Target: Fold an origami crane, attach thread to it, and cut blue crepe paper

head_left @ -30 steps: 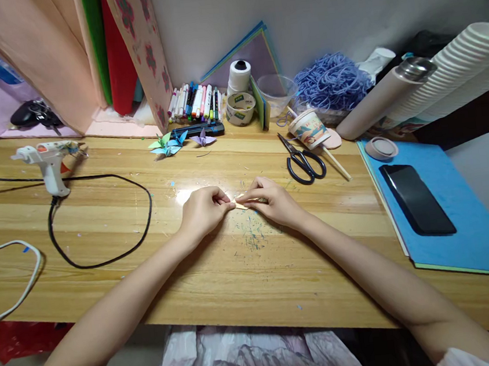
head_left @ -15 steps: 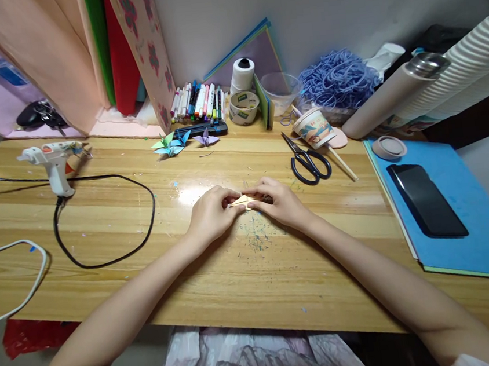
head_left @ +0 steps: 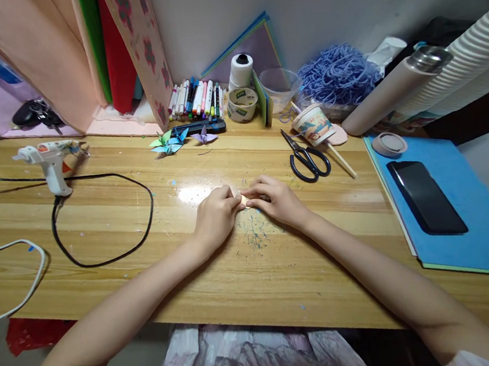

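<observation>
Between my two hands is a small folded piece of pale yellow paper (head_left: 244, 201), mostly covered by my fingers. My left hand (head_left: 217, 216) pinches it from the left with thumb and forefinger. From the right, my right hand (head_left: 279, 201) holds its other side between thumb and fingertips. Both hands rest low over the wooden table (head_left: 220, 284), where dark specks and tiny scraps lie just below the paper. Behind them stand folded paper cranes: a green one (head_left: 162, 140), a blue one (head_left: 169, 146) and a purple one (head_left: 203, 136).
Black-handled scissors (head_left: 307, 162) lie right of my hands, beside a paper cup (head_left: 314, 126) with a stick. A glue gun (head_left: 53, 168) with a looped black cable stands left. On blue sheets (head_left: 482, 199) rests a phone (head_left: 426, 197). Markers (head_left: 196, 99) and tape (head_left: 243, 105) line the back.
My left fingers have closed further over the folded paper, so less of it shows. The right hand stays nearly in place, and the view has shifted slightly.
</observation>
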A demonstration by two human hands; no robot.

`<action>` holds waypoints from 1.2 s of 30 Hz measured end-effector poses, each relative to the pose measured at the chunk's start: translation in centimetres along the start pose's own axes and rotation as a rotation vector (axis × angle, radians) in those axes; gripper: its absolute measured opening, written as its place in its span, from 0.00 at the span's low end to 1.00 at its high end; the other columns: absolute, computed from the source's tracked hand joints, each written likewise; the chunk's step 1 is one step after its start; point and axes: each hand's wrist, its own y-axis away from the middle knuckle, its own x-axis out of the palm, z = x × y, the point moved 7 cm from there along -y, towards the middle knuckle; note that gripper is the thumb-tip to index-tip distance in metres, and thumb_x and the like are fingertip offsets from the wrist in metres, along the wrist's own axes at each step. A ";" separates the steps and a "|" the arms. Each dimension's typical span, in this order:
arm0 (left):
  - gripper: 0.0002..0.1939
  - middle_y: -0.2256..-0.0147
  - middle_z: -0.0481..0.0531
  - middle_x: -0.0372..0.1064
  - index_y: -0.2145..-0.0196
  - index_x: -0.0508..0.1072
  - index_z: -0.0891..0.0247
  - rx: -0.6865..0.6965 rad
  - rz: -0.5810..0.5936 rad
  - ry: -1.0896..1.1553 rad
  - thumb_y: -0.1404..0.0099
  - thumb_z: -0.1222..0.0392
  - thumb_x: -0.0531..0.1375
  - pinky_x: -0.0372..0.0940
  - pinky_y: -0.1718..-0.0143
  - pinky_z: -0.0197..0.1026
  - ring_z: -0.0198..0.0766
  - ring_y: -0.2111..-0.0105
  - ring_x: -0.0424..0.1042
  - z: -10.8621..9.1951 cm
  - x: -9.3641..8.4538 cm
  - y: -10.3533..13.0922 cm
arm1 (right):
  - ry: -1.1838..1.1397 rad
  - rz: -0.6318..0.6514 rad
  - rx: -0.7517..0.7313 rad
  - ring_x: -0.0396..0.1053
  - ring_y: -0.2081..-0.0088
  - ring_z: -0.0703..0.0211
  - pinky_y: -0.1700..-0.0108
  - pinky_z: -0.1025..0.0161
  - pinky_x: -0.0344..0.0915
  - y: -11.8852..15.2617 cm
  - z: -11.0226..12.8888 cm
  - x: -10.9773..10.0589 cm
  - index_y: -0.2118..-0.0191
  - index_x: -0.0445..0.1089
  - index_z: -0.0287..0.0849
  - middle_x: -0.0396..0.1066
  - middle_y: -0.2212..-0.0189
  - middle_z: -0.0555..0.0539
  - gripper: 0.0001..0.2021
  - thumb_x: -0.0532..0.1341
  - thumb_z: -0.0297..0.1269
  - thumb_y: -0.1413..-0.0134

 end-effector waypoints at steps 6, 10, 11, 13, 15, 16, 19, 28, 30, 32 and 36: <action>0.12 0.70 0.51 0.64 0.69 0.72 0.61 0.047 0.017 -0.121 0.34 0.57 0.51 0.50 0.73 0.39 0.37 0.70 0.61 -0.5 0.3 0.2 | 0.078 -0.006 -0.096 0.63 0.62 0.55 0.60 0.57 0.63 0.7 0.0 0.3 0.57 0.70 0.44 0.66 0.65 0.44 0.09 0.57 0.34 0.43; 0.11 0.70 0.52 0.65 0.69 0.72 0.63 0.094 0.022 -0.158 0.34 0.60 0.52 0.52 0.71 0.39 0.38 0.67 0.63 -0.8 0.4 0.4 | 0.157 -0.011 -0.150 0.62 0.63 0.55 0.62 0.58 0.63 1.0 0.2 0.6 0.55 0.70 0.42 0.65 0.67 0.43 0.11 0.54 0.36 0.41; 0.11 0.70 0.52 0.65 0.69 0.72 0.64 0.110 0.019 -0.155 0.34 0.61 0.52 0.53 0.71 0.40 0.39 0.67 0.63 -0.9 0.5 0.4 | 0.177 -0.015 -0.154 0.62 0.64 0.56 0.62 0.58 0.62 1.0 0.3 0.6 0.55 0.70 0.42 0.65 0.68 0.44 0.11 0.54 0.37 0.41; 0.11 0.70 0.53 0.65 0.69 0.72 0.64 0.142 0.011 -0.147 0.34 0.62 0.51 0.54 0.70 0.40 0.39 0.66 0.63 -1.1 0.6 0.5 | 0.227 -0.014 -0.160 0.61 0.64 0.56 0.63 0.59 0.61 1.0 0.5 0.7 0.57 0.70 0.43 0.64 0.68 0.44 0.11 0.53 0.37 0.40; 0.11 0.70 0.53 0.66 0.68 0.72 0.65 0.172 0.005 -0.162 0.33 0.64 0.51 0.55 0.70 0.40 0.39 0.65 0.64 -1.2 0.7 0.5 | 0.288 -0.003 -0.173 0.61 0.65 0.56 0.64 0.60 0.60 0.9 0.7 0.9 0.60 0.71 0.43 0.65 0.69 0.44 0.11 0.52 0.37 0.40; 0.11 0.70 0.53 0.66 0.68 0.72 0.65 0.189 0.002 -0.180 0.34 0.65 0.51 0.56 0.70 0.40 0.39 0.65 0.64 -1.4 0.7 0.6 | 0.323 0.005 -0.181 0.60 0.65 0.56 0.65 0.60 0.60 0.9 0.8 1.0 0.61 0.71 0.42 0.65 0.69 0.44 0.11 0.52 0.37 0.39; 0.10 0.69 0.53 0.67 0.67 0.72 0.66 0.244 -0.008 -0.245 0.35 0.67 0.51 0.57 0.70 0.40 0.39 0.66 0.65 -1.8 0.6 0.9 | 0.412 0.022 -0.205 0.60 0.65 0.56 0.65 0.60 0.59 1.1 1.0 1.1 0.61 0.71 0.41 0.66 0.69 0.43 0.12 0.51 0.37 0.39; 0.11 0.68 0.54 0.67 0.56 0.69 0.71 0.237 -0.056 -0.420 0.34 0.66 0.50 0.59 0.72 0.40 0.40 0.68 0.66 -1.9 0.7 1.7 | 0.223 -0.056 -0.168 0.64 0.59 0.55 0.57 0.57 0.64 2.3 0.6 -0.2 0.57 0.70 0.41 0.69 0.62 0.42 0.10 0.56 0.35 0.42; 0.12 0.69 0.54 0.67 0.56 0.68 0.71 0.232 -0.065 -0.439 0.34 0.67 0.50 0.59 0.72 0.40 0.40 0.69 0.65 -2.0 0.7 1.8 | 0.191 -0.071 -0.155 0.65 0.60 0.56 0.58 0.57 0.65 2.3 0.4 -0.3 0.59 0.70 0.41 0.69 0.63 0.43 0.09 0.56 0.35 0.42; 0.11 0.69 0.54 0.67 0.57 0.69 0.72 0.233 -0.064 -0.440 0.35 0.68 0.50 0.59 0.72 0.39 0.40 0.69 0.65 -2.1 0.7 1.8 | 0.191 -0.070 -0.144 0.65 0.61 0.56 0.59 0.58 0.65 2.2 0.3 -0.3 0.61 0.71 0.41 0.70 0.65 0.43 0.08 0.56 0.35 0.42; 0.13 0.67 0.54 0.67 0.54 0.67 0.70 0.210 -0.011 -0.413 0.33 0.66 0.49 0.60 0.71 0.39 0.40 0.68 0.65 -1.8 0.7 1.7 | 0.214 -0.043 -0.146 0.65 0.62 0.55 0.60 0.57 0.65 2.0 0.3 -0.2 0.61 0.70 0.40 0.70 0.65 0.42 0.08 0.56 0.35 0.42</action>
